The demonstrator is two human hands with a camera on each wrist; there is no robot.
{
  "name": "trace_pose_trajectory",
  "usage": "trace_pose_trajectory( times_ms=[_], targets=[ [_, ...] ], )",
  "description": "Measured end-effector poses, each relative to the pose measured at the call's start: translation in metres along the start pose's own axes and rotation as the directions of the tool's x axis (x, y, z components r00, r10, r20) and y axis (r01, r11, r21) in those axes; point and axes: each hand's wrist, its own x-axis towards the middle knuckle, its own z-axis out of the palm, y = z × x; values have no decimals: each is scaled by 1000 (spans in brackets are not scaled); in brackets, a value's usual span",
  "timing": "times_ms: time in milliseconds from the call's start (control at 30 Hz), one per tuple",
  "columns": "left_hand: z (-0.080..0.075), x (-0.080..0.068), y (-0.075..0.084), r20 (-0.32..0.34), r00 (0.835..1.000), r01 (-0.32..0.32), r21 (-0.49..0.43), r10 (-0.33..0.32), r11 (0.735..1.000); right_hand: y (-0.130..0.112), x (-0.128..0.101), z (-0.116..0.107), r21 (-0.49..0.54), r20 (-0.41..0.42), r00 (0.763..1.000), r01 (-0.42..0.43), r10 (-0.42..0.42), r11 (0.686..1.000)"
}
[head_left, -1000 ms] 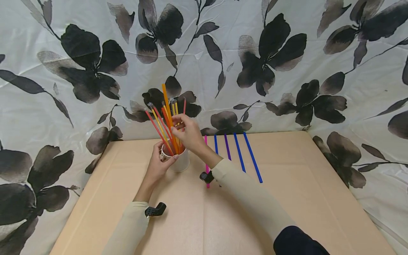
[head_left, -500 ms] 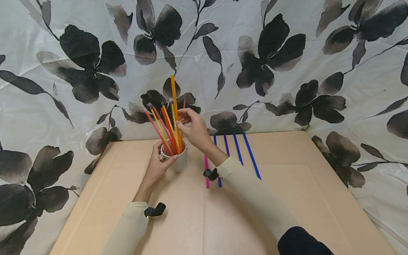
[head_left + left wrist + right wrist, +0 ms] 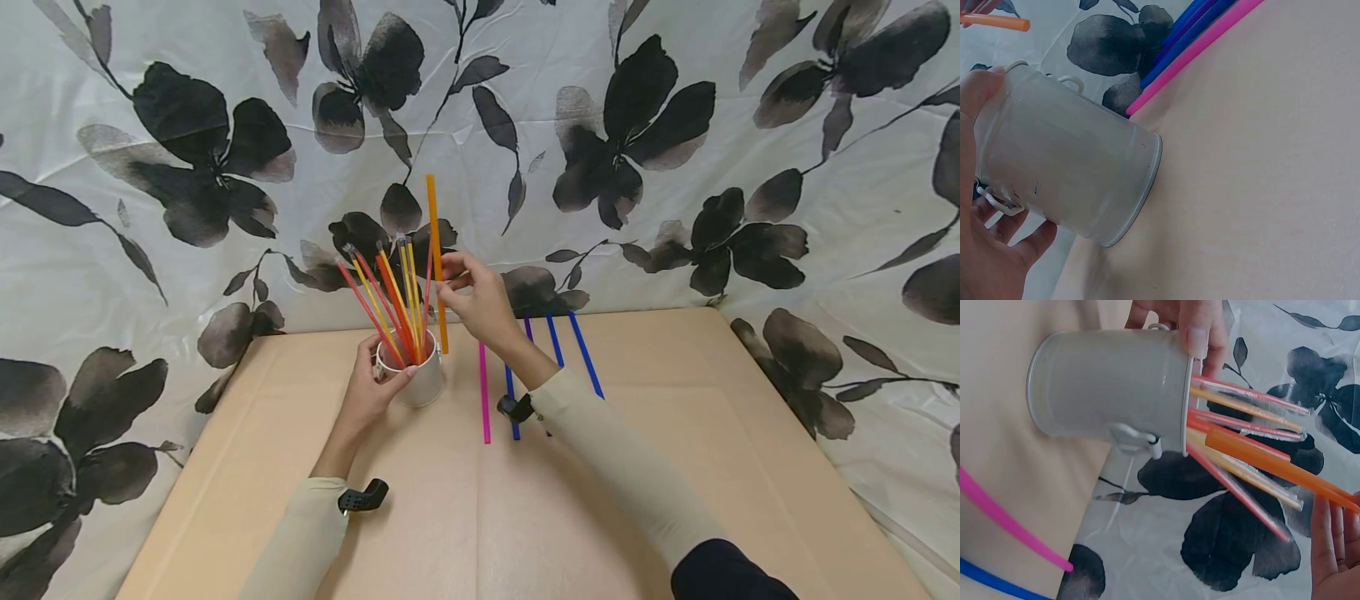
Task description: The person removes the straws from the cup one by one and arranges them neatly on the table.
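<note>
Orange straw (image 3: pixel 435 258) in right hand (image 3: pixel 480 302), brightest thing here. White metal cup (image 3: pixel 422 382) stuffed with red, yellow, orange straws (image 3: pixel 384 300). On tan tabletop (image 3: pixel 675 467): pink straw (image 3: pixel 483 392), then blue straws (image 3: pixel 579 354) with purple straw (image 3: pixel 529 329) mixed in. Backdrop cloth (image 3: pixel 750 108) white, big black-and-grey flower and leaf print all over. Sleeves (image 3: pixel 622 467) cream, dark navy bit at right elbow. Small black wrist cameras (image 3: pixel 363 497) on both arms.
</note>
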Motion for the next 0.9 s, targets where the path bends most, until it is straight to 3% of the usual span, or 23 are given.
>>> trace_pose_trajectory(
  times_ms=[900],
  targets=[
    [-22,-15,7,70,997,13,9,-14,1000,-6,-33,-42,-97,-41,983,-184,180,978]
  ],
)
